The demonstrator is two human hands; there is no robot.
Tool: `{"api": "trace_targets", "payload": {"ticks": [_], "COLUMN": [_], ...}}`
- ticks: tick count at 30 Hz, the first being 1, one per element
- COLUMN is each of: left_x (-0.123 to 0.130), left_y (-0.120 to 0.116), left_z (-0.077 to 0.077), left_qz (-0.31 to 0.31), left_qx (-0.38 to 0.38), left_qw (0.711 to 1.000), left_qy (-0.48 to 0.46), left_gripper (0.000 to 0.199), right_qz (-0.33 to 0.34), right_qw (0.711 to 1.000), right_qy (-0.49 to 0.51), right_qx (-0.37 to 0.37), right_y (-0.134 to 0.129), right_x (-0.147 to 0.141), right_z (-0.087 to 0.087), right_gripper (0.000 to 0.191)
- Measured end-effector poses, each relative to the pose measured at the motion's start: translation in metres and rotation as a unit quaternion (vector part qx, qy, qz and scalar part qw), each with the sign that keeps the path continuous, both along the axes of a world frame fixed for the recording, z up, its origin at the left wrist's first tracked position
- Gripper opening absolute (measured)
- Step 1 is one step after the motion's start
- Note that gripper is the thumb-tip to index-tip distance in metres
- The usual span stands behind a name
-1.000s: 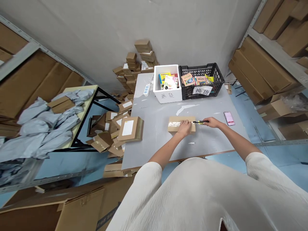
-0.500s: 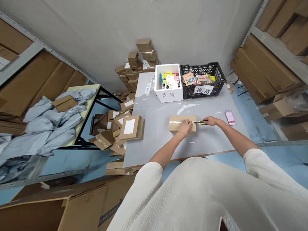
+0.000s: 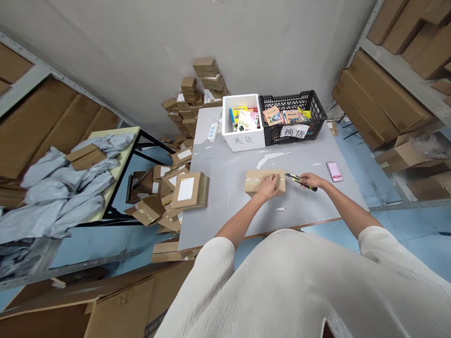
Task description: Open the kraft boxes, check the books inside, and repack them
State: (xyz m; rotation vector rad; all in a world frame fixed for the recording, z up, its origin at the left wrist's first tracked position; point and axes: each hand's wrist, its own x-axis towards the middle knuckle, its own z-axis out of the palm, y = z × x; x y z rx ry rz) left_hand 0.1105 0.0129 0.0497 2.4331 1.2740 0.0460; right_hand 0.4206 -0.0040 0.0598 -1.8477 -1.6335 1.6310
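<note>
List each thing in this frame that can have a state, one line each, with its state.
taped box: closed, flat on the grey table, pressed down.
left hand: palm down on the taped box.
right hand: closed around the utility knife.
utility knife: held, tip just off the box's right end.
white bin: open, holds books.
black crate: open, holds books.
phone: lying flat, untouched.
labelled box: closed, at the table's left edge.

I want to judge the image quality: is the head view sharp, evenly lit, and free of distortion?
Head view: soft, even light with faint shadows; the left hand on the taped cardboard box and the right hand with the utility knife look sharp; the shelves bend strongly at the edges, wide-angle distortion.
</note>
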Motion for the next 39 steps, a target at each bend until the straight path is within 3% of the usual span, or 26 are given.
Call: {"api": "trace_targets", "payload": {"ticks": [3,8,12,15,20,29,39], "left_x": [-0.003,-0.002,0.000,-0.001,0.000,0.004,0.002], "left_y": [0.008,0.024,0.035,0.038,0.031,0.017,0.009], "left_z": [-0.001,-0.007,-0.006,-0.002,-0.003,-0.022,-0.021], "left_qz": [0.045,0.081,0.069,0.026,-0.013,0.012,0.037], "left_qx": [0.008,0.006,-0.009,0.006,0.039,0.059,0.056], "left_qw": [0.999,0.997,0.997,0.999,0.998,0.998,0.998], "left_qy": [-0.024,0.006,0.028,0.025,0.037,0.016,0.010], "left_gripper": [0.058,0.063,0.070,0.072,0.067,0.073,0.072], "right_qz": [-0.023,0.050,0.139,0.161,0.153,0.107,0.060], "right_qw": [0.999,0.989,0.950,0.924,0.920,0.918,0.923], "right_qy": [0.024,-0.037,-0.164,-0.230,-0.247,-0.250,-0.245], "right_qx": [0.020,0.133,0.227,0.258,0.263,0.287,0.291], "right_y": [-0.006,-0.024,-0.035,-0.037,-0.035,-0.042,-0.046], "right_x": [-0.003,-0.013,-0.022,-0.027,-0.030,-0.030,-0.022], "right_z": [0.007,0.014,0.014,0.011,0.001,-0.017,-0.020], "right_gripper": [0.032,0.038,0.038,0.043,0.045,0.048,0.047]}}
